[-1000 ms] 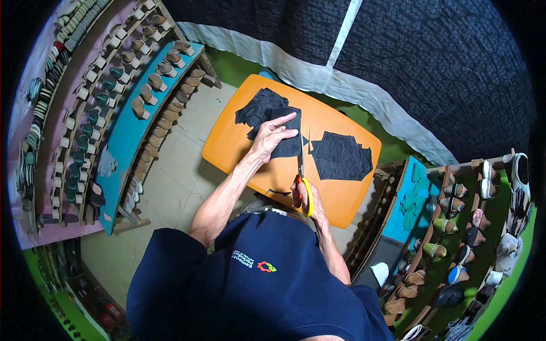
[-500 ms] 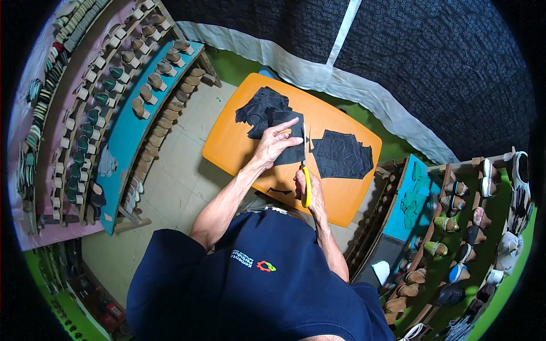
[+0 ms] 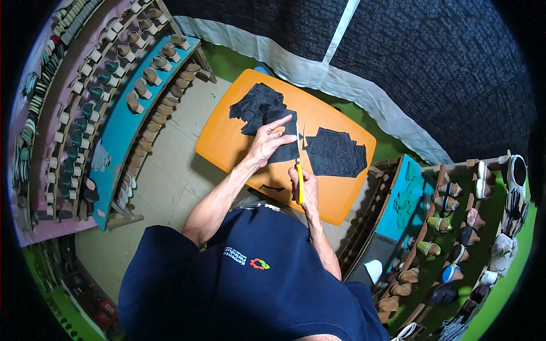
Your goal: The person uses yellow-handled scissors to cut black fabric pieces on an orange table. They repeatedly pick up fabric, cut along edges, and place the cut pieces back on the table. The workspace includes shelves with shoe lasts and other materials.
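Note:
My left hand (image 3: 269,145) lies over a black fabric-like piece (image 3: 288,152), holding it with the index finger stretched along it and the thumb lower down. In my right hand (image 3: 308,187) are scissors with yellow handles (image 3: 300,184). Their blades point away from me along the right edge of the held piece, close to my left fingertips. A narrow dark strip stands just right of the blades. Crumpled black pieces (image 3: 257,105) lie at the far left of the orange table (image 3: 227,149). A stack of flatter black pieces (image 3: 338,153) lies on the right.
A small black scrap (image 3: 272,188) lies by the near table edge. Racks with shoes (image 3: 150,76) stand on the left, and a shelf of shoes (image 3: 439,224) on the right. Green cut pieces (image 3: 407,199) rest on a blue surface. A dark patterned curtain (image 3: 409,74) hangs behind the table.
The whole view has shifted slightly, moving the table a little left in it. The yellow handles now look narrower. Both hands keep about the same places on the work.

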